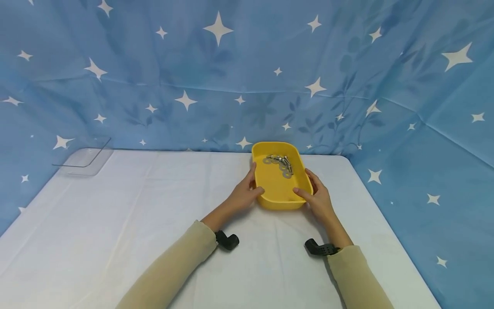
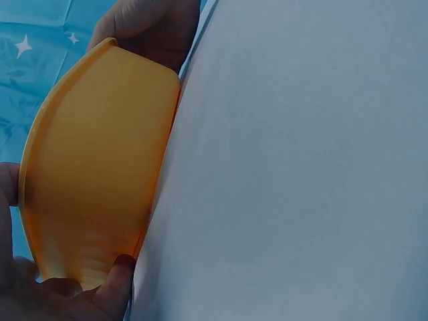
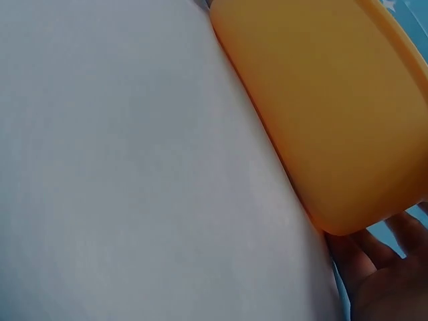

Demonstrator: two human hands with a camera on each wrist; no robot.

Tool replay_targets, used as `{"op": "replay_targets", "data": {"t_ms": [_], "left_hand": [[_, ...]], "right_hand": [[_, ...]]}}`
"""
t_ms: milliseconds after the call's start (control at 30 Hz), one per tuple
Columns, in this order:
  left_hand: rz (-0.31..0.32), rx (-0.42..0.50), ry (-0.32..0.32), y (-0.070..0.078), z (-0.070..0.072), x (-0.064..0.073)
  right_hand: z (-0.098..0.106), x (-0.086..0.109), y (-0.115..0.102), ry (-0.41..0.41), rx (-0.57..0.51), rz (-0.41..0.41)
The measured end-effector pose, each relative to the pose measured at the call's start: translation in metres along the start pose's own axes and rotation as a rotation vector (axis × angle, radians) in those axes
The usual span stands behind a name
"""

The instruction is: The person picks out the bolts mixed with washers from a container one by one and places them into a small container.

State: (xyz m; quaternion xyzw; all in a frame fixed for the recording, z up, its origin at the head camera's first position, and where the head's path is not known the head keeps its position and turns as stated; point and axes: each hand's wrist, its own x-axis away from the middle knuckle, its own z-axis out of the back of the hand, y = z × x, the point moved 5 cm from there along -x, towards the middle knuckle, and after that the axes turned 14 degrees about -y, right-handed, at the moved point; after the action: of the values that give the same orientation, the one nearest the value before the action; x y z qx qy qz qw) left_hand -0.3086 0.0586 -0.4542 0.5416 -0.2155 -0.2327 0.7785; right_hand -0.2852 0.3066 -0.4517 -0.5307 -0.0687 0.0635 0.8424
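A yellow tray with rounded corners stands near the far edge of the table. Inside it, toward the back right, lie several metal bolts and flat grey washers. My left hand grips the tray's left side, thumb over the rim. On the opposite side my right hand holds it too, thumb across the near right corner of the rim. In the left wrist view the outer wall of the tray fills the space between both hands. The right wrist view has fingers against the tray's wall.
A clear plastic container sits at the table's far left corner. White cloth covers the table. Behind it and along the right side hangs a blue curtain with white stars. Both wrists wear black camera straps.
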Motion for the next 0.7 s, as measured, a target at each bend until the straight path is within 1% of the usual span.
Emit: {"op": "replay_targets", "data": {"t_ms": [200,433,500,700], "left_hand": [[-0.024,0.018,0.02,-0.005,0.014,0.011],[-0.011,0.039,0.05,-0.012,0.033,0.025],[0.0,0.043,0.047,-0.015,0.039,0.029],[0.036,0.027,0.019,-0.019,0.056,0.043]], "right_hand": [[-0.016,-0.006,-0.003,-0.059,-0.001,-0.004],[-0.037,-0.014,-0.016,-0.087,0.003,0.08],[-0.044,-0.013,-0.026,-0.099,0.003,0.083],[-0.062,-0.003,-0.067,-0.153,0.026,0.056]]}}
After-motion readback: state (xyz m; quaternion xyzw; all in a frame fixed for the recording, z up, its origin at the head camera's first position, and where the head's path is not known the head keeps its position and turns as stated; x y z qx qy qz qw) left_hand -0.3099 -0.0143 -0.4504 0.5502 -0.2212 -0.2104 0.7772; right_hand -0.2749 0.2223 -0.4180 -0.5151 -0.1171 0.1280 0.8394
